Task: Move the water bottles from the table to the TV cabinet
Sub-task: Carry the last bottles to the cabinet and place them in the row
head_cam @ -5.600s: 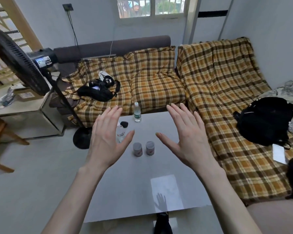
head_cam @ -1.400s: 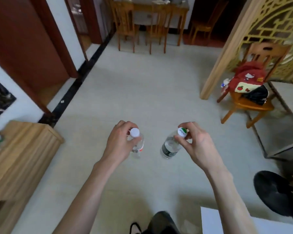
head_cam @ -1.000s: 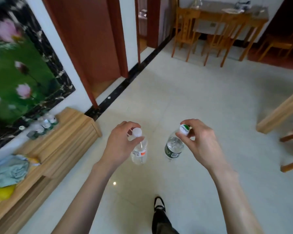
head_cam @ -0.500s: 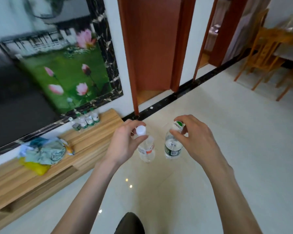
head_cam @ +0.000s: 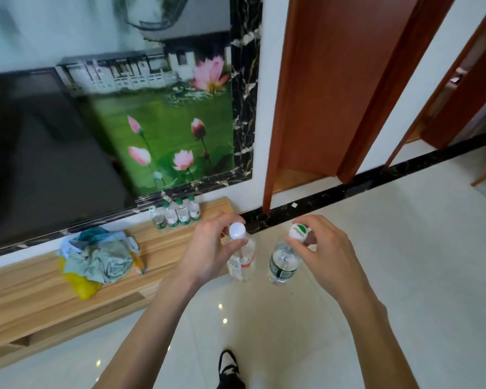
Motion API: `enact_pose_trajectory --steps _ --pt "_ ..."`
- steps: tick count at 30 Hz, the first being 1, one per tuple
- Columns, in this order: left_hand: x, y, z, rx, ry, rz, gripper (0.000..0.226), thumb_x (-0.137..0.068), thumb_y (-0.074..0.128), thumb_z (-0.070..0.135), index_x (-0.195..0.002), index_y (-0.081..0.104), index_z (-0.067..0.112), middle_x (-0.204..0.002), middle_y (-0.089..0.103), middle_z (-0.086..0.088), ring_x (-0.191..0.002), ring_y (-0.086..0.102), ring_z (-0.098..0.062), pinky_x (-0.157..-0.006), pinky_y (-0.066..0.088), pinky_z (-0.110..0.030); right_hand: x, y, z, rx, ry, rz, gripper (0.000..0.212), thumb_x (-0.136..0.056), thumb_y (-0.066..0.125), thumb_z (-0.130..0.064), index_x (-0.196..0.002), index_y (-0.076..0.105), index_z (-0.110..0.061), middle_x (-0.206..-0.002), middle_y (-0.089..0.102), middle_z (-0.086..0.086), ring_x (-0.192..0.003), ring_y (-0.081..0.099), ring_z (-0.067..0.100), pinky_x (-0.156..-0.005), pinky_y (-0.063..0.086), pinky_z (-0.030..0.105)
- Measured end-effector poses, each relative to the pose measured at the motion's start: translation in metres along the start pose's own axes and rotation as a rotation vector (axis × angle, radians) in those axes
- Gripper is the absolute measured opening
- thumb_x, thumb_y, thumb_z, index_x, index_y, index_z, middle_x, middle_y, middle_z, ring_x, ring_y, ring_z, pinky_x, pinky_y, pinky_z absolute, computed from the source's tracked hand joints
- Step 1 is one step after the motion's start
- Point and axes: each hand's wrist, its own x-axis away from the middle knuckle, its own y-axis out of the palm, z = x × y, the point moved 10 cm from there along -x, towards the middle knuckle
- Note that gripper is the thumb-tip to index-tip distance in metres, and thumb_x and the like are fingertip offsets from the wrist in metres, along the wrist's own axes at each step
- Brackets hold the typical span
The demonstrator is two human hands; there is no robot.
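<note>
Both clear water bottles [head_cam: 243, 261] hang upright by white caps [head_cam: 237, 230].

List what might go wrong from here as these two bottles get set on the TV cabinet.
1. Each hand, left hand and right hand, pinches its bottle only near the cap, so the red-label bottle or green-label bottle may swing or slip.
2. The row of bottles already stands tightly on the TV cabinet; a nudge could topple it.
3. The pile of cloth limits free space nearby.
</note>
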Motion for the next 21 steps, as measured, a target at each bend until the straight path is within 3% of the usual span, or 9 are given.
enact_pose_trajectory --steps 4,9,14,18,21 --pt "-0.057 -0.007 -0.049 0.015 -0.032 -0.022 0.028 -0.085 0.082 0.027 -0.108 0.068 0.035 -0.106 0.065 0.016 -0.092 0.061 -0.004 -0.083 0.055 -0.030 -0.069 0.033 -0.006 -0.031 -0.003 -0.018 0.032 -0.090 0.075 -0.033 -0.118 0.059 -0.030 -0.111 0.061 -0.011 -0.093 0.065 0.005 -0.067 0.052 0.015" --pt "-0.110 -0.015 -0.097 -0.010 -0.083 -0.010 0.028 -0.087 0.081 0.024 -0.110 0.069 0.031 -0.110 0.062 0.015 -0.093 0.057 -0.004 -0.084 0.050 -0.024 -0.150 0.061 -0.027 -0.046 -0.074 -0.049 0.025 -0.092 0.073 -0.033 -0.113 0.060 -0.028 -0.108 0.059 -0.012 -0.091 0.064 0.007 -0.073 0.055 0.026" --pt "-0.163 -0.015 -0.145 -0.021 -0.141 0.013 0.029 -0.088 0.079 0.023 -0.114 0.069 0.027 -0.113 0.064 0.011 -0.099 0.061 -0.011 -0.088 0.055 -0.033 -0.229 0.089 -0.036 -0.043 -0.143 -0.108 0.022 -0.093 0.071 -0.028 -0.113 0.062 -0.024 -0.108 0.060 -0.008 -0.092 0.064 0.011 -0.077 0.055 0.036" --pt "-0.207 -0.011 -0.177 -0.049 -0.178 0.023 0.029 -0.089 0.078 0.025 -0.116 0.067 0.027 -0.112 0.064 0.009 -0.098 0.060 -0.010 -0.087 0.054 -0.031 -0.290 0.114 -0.034 -0.018 -0.189 -0.171 0.023 -0.094 0.071 -0.028 -0.114 0.061 -0.024 -0.109 0.060 -0.011 -0.093 0.062 0.008 -0.069 0.044 0.014" --pt "-0.244 -0.006 -0.200 -0.062 -0.222 0.019 0.027 -0.090 0.077 0.027 -0.115 0.066 0.027 -0.112 0.064 0.008 -0.098 0.059 -0.012 -0.086 0.054 -0.035 -0.337 0.133 -0.028 -0.027 -0.202 -0.225 0.024 -0.094 0.070 -0.027 -0.116 0.060 -0.024 -0.111 0.059 -0.011 -0.092 0.061 0.006 -0.068 0.041 0.010"
